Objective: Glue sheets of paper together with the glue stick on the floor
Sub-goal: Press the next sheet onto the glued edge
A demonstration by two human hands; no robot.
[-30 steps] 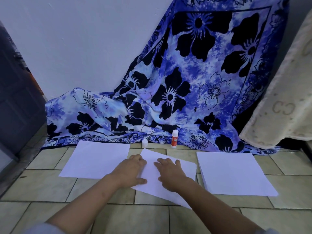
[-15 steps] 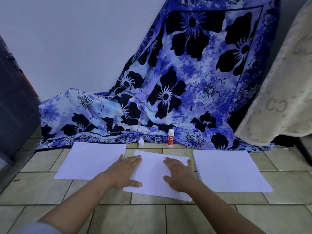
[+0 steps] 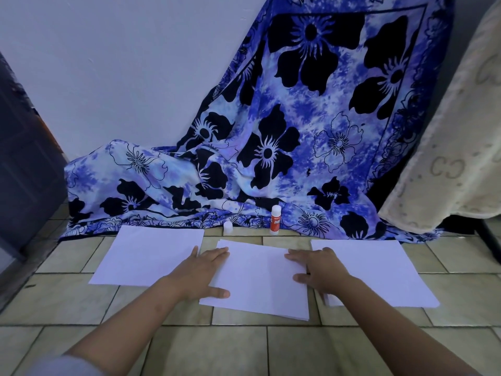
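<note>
Paper [image 3: 260, 280] pressed beneath flat hands [image 3: 200, 272]

I pressed my left hand [image 3: 202, 272] and right hand [image 3: 321, 270] flat on the middle sheet [image 3: 260, 278], glue stick [image 3: 275, 220] upright beyond.

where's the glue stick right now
In the head view the glue stick stands upright at the hem of the blue floral cloth, just beyond the far edge of the middle sheet, a small white cap to its left.
</note>
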